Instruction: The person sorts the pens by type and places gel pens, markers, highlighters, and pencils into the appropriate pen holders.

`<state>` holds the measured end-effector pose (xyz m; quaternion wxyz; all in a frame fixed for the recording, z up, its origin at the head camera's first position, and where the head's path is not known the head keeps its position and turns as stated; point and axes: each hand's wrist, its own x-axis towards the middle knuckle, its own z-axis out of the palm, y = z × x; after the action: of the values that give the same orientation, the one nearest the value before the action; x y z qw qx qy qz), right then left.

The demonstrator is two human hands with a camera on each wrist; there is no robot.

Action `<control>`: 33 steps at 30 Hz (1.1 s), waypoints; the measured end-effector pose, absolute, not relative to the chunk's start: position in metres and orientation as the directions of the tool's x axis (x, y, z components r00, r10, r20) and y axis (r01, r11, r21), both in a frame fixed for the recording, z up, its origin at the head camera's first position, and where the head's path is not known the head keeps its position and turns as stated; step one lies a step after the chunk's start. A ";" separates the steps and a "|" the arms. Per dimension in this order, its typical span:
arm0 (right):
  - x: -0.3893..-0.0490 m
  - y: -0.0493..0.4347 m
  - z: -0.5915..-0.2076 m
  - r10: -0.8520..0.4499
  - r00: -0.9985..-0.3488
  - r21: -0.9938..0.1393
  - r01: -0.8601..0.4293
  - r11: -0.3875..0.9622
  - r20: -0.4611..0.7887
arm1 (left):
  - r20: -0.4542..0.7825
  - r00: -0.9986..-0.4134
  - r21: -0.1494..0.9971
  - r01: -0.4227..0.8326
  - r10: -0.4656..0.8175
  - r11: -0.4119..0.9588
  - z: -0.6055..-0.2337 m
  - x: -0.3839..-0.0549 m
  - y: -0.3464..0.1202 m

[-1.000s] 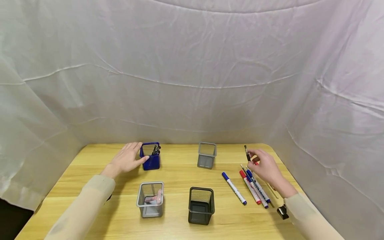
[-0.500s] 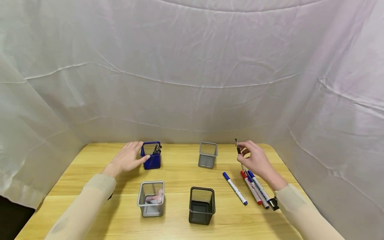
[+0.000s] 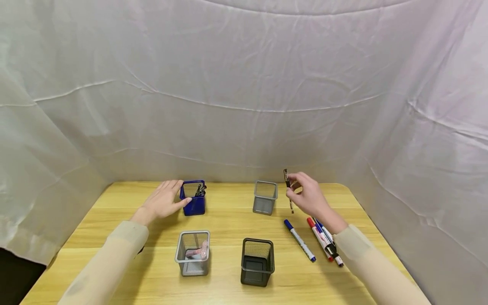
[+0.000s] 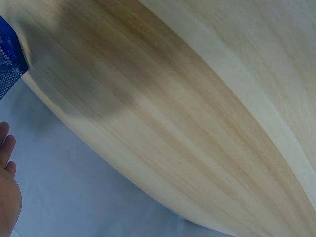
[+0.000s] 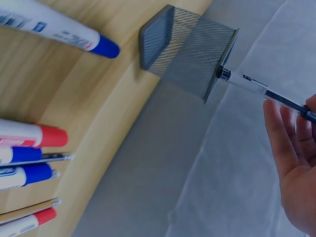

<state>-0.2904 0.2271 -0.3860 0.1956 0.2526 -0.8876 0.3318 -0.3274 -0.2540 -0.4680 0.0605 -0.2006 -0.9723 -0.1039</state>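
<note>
In the head view my right hand (image 3: 309, 195) pinches a clear-barrelled pen with a black grip (image 3: 287, 180), held nearly upright just right of a grey mesh pen holder (image 3: 264, 201) at the back. The right wrist view shows the pen (image 5: 254, 85) between thumb and fingers. My left hand (image 3: 164, 200) lies with straight fingers at the left side of a blue mesh pen holder (image 3: 194, 206), the thumb across its front. Black pens (image 3: 200, 190) stand in that holder. Only part of the left hand (image 4: 9, 192) appears in the left wrist view.
At the front stand a silver mesh holder (image 3: 193, 267) containing pink items (image 3: 198, 250) and a black mesh holder (image 3: 255, 277). A blue-capped marker (image 3: 299, 239) lies to the right, beside a group of red and blue markers (image 3: 322, 239). White cloth surrounds the wooden table.
My right hand has carried the pen leftward from above the marker group to beside the grey holder. The left hand stays at the blue holder.
</note>
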 end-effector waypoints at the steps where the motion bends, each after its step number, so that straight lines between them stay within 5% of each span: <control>1: -0.291 0.225 -0.385 -0.321 -0.793 -0.490 -0.583 0.648 0.518 | 0.159 -0.913 0.179 0.402 0.376 0.898 -0.468 -0.327 -0.254; 19: -0.304 0.179 -0.374 -0.373 -0.746 -0.509 -0.656 0.557 0.552 | 0.161 -0.913 0.177 0.400 0.375 0.899 -0.468 -0.326 -0.254; 33: -0.314 0.145 -0.369 -0.380 -0.775 -0.591 -0.631 0.502 0.505 | 0.156 -0.913 0.167 0.401 0.378 0.901 -0.467 -0.326 -0.252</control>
<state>-0.3139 0.1448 -0.3688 0.1567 0.2964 -0.8523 0.4014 -0.3257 -0.2523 -0.4671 0.0599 -0.2001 -0.9730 -0.0980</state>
